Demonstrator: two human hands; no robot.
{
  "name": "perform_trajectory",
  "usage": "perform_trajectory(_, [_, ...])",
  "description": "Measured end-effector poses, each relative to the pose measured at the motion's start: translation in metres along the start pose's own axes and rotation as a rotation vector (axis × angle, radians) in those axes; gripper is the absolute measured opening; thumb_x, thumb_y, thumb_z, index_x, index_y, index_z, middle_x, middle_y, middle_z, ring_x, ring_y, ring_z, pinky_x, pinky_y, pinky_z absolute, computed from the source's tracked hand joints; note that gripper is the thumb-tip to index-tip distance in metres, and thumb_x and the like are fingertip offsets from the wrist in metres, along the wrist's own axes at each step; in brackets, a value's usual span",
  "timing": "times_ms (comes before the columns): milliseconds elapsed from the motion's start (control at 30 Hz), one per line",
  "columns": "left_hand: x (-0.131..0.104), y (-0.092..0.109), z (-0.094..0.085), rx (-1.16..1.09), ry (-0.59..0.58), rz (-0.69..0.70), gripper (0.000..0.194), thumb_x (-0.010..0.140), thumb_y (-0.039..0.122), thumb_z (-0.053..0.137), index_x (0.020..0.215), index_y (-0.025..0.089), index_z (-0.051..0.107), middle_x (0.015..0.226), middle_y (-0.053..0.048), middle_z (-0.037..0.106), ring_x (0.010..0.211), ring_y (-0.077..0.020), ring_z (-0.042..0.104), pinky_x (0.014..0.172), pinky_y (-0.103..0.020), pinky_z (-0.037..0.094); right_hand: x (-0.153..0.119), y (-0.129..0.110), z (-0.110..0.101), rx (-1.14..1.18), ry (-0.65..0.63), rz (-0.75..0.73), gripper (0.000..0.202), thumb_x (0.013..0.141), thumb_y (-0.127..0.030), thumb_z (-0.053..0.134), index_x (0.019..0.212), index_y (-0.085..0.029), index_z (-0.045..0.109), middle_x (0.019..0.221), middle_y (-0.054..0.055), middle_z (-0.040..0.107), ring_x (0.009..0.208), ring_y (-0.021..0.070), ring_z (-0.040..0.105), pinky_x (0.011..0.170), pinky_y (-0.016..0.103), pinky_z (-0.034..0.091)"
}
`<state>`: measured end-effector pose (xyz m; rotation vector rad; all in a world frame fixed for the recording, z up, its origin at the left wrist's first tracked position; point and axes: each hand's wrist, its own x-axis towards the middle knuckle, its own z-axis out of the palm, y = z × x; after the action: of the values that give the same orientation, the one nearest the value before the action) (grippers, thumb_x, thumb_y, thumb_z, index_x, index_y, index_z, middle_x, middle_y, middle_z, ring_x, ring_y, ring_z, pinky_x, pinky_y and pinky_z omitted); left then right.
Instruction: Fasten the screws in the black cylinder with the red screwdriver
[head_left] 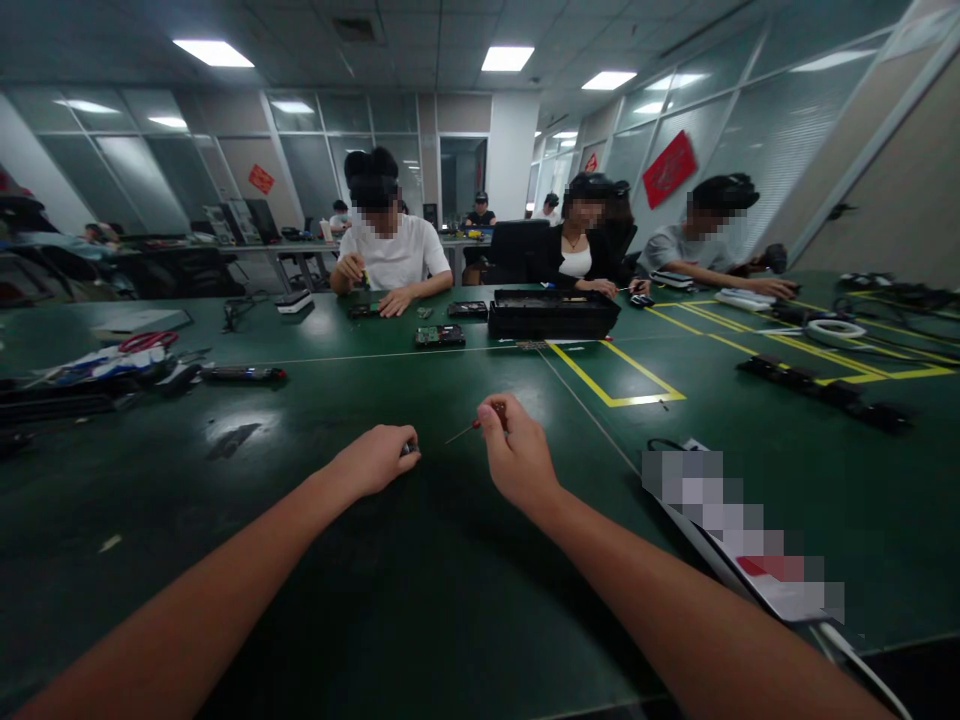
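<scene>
My left hand [384,458] is closed round a small dark metallic object [409,449] that is mostly hidden by the fingers, just above or on the green table [360,580]. A screwdriver [466,431] with a reddish handle and a thin shaft is held in my right hand [516,448]. Its shaft points left, toward my left hand, and its tip is apart from the small object. Both hands are near the middle of the view.
Ahead lie a green circuit board device [440,336] and a long black casing [553,315]. A pixelated white item [720,510] is at right, black parts [825,390] beyond it. Tools and cables [112,370] lie left. Several people sit across the table.
</scene>
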<state>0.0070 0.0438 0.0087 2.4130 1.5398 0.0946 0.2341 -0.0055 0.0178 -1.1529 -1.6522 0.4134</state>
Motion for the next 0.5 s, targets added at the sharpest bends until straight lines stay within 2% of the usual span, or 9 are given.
perform_trajectory(100, [-0.006, -0.019, -0.015, -0.143, 0.063, -0.065, 0.033, 0.088, 0.044, 0.053, 0.105, 0.019, 0.067, 0.105, -0.008, 0.069, 0.092, -0.0231, 0.064, 0.080, -0.034, 0.047, 0.000, 0.001, 0.000, 0.010, -0.010, -0.001, 0.021, 0.101, -0.035, 0.042, 0.095, -0.021, 0.057, 0.076, 0.001, 0.063, 0.066, 0.0169, 0.059, 0.060, 0.029, 0.040])
perform_trajectory(167, [-0.013, -0.037, -0.027, -0.307, 0.115, -0.154, 0.036, 0.085, 0.044, 0.053, 0.106, 0.018, 0.065, 0.098, -0.008, 0.068, 0.080, -0.0200, 0.062, 0.071, -0.031, 0.046, 0.000, 0.002, 0.000, 0.011, -0.014, 0.002, 0.022, 0.101, -0.036, 0.042, 0.095, -0.021, 0.057, 0.076, 0.001, 0.063, 0.066, 0.0169, 0.059, 0.060, 0.029, 0.040])
perform_trajectory(233, [-0.024, -0.056, -0.040, -0.554, 0.178, -0.272, 0.039, 0.084, 0.042, 0.052, 0.112, 0.017, 0.062, 0.088, -0.004, 0.063, 0.065, -0.0150, 0.054, 0.058, -0.027, 0.041, 0.000, 0.002, 0.000, 0.010, -0.017, 0.009, 0.022, 0.102, -0.036, 0.041, 0.094, -0.021, 0.056, 0.076, 0.001, 0.063, 0.065, 0.0168, 0.058, 0.059, 0.029, 0.040])
perform_trajectory(300, [-0.039, -0.075, -0.053, -0.832, 0.289, -0.367, 0.036, 0.086, 0.037, 0.052, 0.116, 0.017, 0.060, 0.082, 0.000, 0.057, 0.060, -0.0117, 0.047, 0.053, -0.024, 0.034, 0.000, 0.003, 0.001, 0.016, -0.022, 0.012, 0.022, 0.102, -0.036, 0.041, 0.094, -0.021, 0.056, 0.076, 0.001, 0.063, 0.067, 0.0171, 0.060, 0.060, 0.029, 0.040])
perform_trajectory(400, [-0.066, -0.103, -0.073, -1.193, 0.531, -0.521, 0.017, 0.091, 0.028, 0.049, 0.098, 0.015, 0.057, 0.075, 0.002, 0.050, 0.059, -0.0091, 0.042, 0.054, -0.022, 0.032, 0.000, 0.004, 0.002, 0.032, -0.019, 0.014, 0.022, 0.102, -0.036, 0.041, 0.095, -0.022, 0.057, 0.077, 0.002, 0.064, 0.070, 0.0179, 0.061, 0.062, 0.029, 0.041])
perform_trajectory(433, [-0.076, -0.113, -0.079, -1.265, 0.609, -0.567, 0.012, 0.091, 0.026, 0.050, 0.090, 0.015, 0.053, 0.073, 0.003, 0.049, 0.059, -0.0085, 0.041, 0.054, -0.021, 0.031, 0.000, 0.004, 0.002, 0.034, -0.017, 0.015, 0.022, 0.102, -0.036, 0.041, 0.096, -0.022, 0.057, 0.077, 0.001, 0.064, 0.070, 0.0178, 0.061, 0.062, 0.029, 0.041])
perform_trajectory(500, [-0.095, -0.132, -0.091, -1.322, 0.743, -0.659, 0.016, 0.092, 0.024, 0.052, 0.081, 0.014, 0.047, 0.068, 0.003, 0.047, 0.058, -0.0078, 0.039, 0.057, -0.020, 0.033, 0.000, 0.005, 0.003, 0.033, -0.021, 0.019, 0.022, 0.102, -0.036, 0.041, 0.096, -0.022, 0.057, 0.077, 0.001, 0.064, 0.068, 0.0173, 0.060, 0.061, 0.029, 0.041])
